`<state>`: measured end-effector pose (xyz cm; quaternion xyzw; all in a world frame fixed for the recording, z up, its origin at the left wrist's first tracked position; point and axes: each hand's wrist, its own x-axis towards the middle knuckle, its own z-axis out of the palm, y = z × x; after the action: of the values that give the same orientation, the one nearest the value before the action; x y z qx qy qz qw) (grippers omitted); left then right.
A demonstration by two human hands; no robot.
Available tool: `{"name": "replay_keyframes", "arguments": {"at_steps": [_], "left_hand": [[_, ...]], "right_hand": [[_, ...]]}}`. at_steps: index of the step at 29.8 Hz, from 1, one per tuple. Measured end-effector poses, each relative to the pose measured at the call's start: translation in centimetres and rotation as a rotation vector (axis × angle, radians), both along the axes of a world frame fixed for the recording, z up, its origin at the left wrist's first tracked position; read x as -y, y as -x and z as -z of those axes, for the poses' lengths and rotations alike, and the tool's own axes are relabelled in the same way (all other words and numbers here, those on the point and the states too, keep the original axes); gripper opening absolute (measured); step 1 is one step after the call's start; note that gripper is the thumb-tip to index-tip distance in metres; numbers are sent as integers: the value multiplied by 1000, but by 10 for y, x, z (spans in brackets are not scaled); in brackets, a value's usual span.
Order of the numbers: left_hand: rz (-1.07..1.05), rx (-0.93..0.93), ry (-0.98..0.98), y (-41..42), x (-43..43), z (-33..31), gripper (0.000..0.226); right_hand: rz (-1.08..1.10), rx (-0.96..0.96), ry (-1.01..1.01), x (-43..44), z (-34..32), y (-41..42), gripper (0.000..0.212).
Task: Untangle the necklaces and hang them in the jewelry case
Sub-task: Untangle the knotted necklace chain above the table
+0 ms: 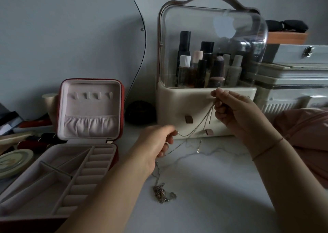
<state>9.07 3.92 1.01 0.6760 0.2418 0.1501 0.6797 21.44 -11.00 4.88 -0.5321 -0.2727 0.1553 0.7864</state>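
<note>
Thin silver necklace chains (198, 126) stretch between my two hands above a white table. My right hand (236, 112) pinches the chains' upper end, raised in front of the cosmetics organizer. My left hand (159, 140), lower and to the left, grips the chains lower down. From it the chains drop to a tangled clump with pendants (161, 194) lying on the table. Another loose strand (199, 148) lies on the table between my hands. The red jewelry case (88, 135) stands open at the left, its pink lid upright with a row of small hooks (92, 95).
A cream cosmetics organizer (204, 112) with a clear dome and several bottles stands behind my hands. Stacked boxes (292, 83) sit at the right, pink fabric (305, 135) at the right edge. A round tin (14, 161), lipsticks and a mirror (71, 28) are at the left.
</note>
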Motion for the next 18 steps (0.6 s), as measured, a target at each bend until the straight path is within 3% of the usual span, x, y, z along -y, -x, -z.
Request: {"name": "replay_keyframes", "arguments": {"at_steps": [5, 9, 12, 16, 18], "left_hand": [[101, -24, -303, 2, 8, 5, 15], [141, 9, -326, 0, 11, 9, 11], [141, 114, -244, 1, 12, 3, 10], [213, 282, 24, 4, 13, -7, 28], [214, 301, 39, 5, 12, -8, 21]], "right_hand": [[-128, 61, 11, -1, -2, 6, 14], [-191, 105, 56, -4, -2, 13, 5], [-231, 125, 113, -6, -1, 17, 6], [-280, 150, 216, -9, 1, 22, 10], [-294, 156, 238, -9, 1, 23, 12]]}}
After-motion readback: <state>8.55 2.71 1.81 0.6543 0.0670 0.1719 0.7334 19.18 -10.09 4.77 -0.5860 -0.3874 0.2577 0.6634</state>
